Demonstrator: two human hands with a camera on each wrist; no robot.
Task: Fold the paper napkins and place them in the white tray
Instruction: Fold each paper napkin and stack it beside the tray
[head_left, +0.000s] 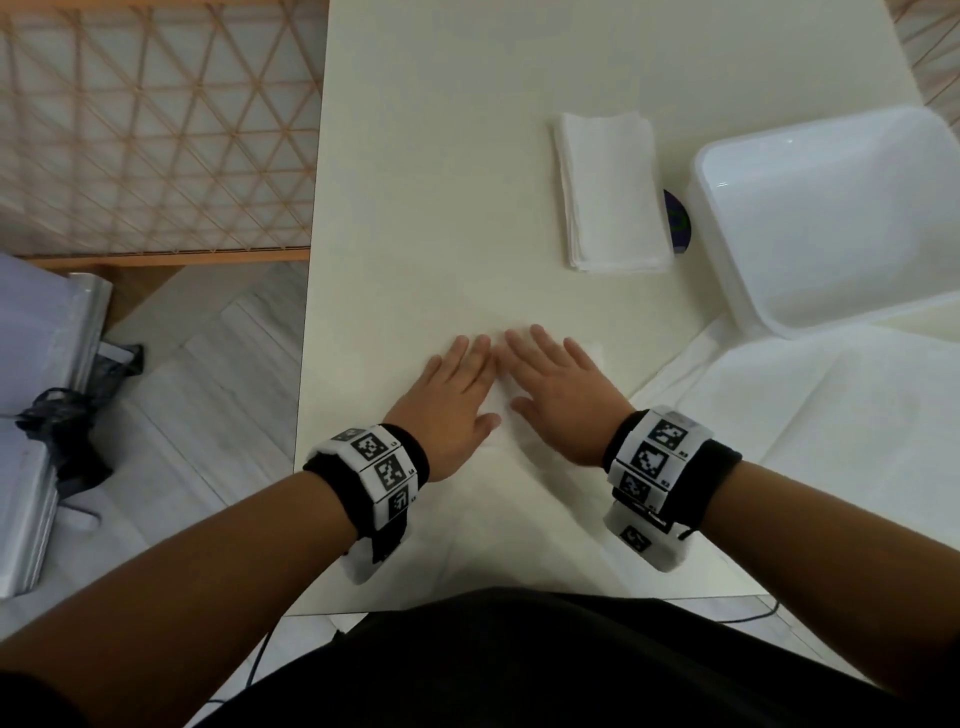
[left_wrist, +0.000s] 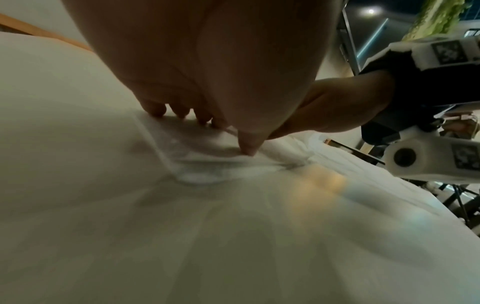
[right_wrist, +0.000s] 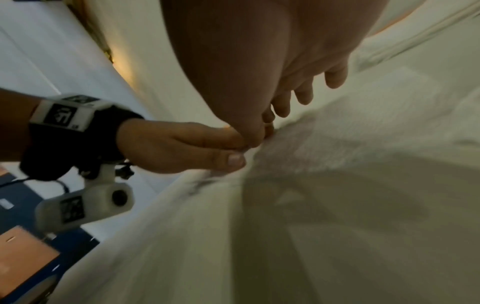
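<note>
A white paper napkin (head_left: 501, 410) lies on the cream table (head_left: 441, 208) near its front edge. My left hand (head_left: 457, 384) and my right hand (head_left: 556, 384) press flat on it side by side, fingers straight and index fingers almost touching. In the left wrist view the fingertips (left_wrist: 155, 110) press on a folded edge of the napkin (left_wrist: 202, 164). From the right wrist, that napkin (right_wrist: 324, 144) shows under my right hand (right_wrist: 246, 61), with my left hand (right_wrist: 182, 144) beside it. The white tray (head_left: 831, 218) stands at the far right and holds nothing.
A stack of folded napkins (head_left: 608, 192) lies left of the tray, with a purple disc (head_left: 678, 223) between them. Unfolded napkins (head_left: 831, 415) are spread at the right, below the tray. The table's left edge drops to the floor, where a wooden lattice screen (head_left: 156, 130) stands.
</note>
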